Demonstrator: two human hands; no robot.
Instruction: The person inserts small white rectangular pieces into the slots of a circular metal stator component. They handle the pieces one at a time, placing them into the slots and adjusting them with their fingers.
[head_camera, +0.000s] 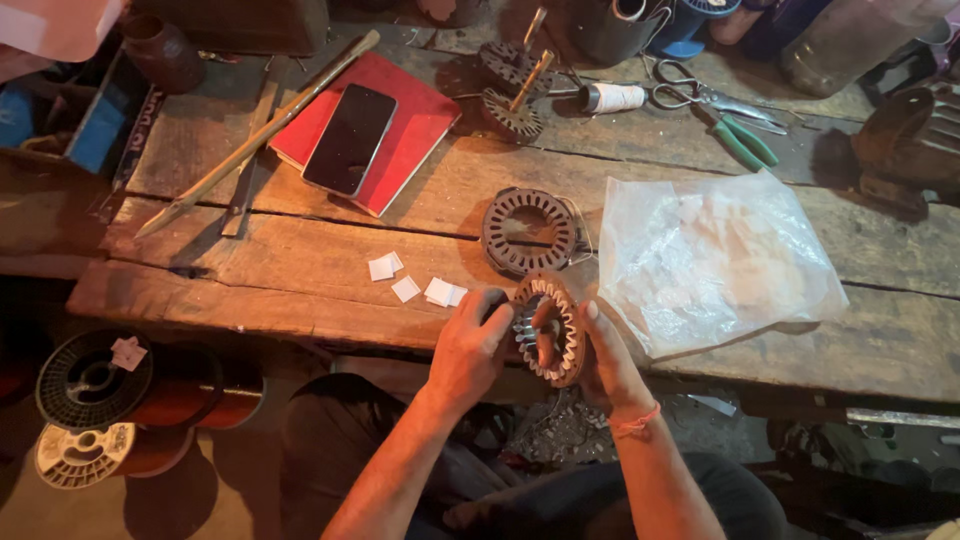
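While both hands work at the bench edge, the stator (548, 330) sits between them, held on edge just off the near side of the bench (280, 270), its bore axis running roughly left-right. Left hand (470, 352) clasps the stator's left face, fingers curled over the rim, thumb on top. Right hand (608, 362) cups the right side from behind, index finger reaching up along the rim; a finger looks to poke into the bore, hard to tell. Both hands close on it, about equally near. A second stator (530, 231) lies flat on the bench just beyond, apart from the held one. Paper slips (415, 283) lie left of it, a plastic bag (710, 260) right. Phone (350, 139) on a red book (415, 135) farther back; wire spools (95, 380) lower left.
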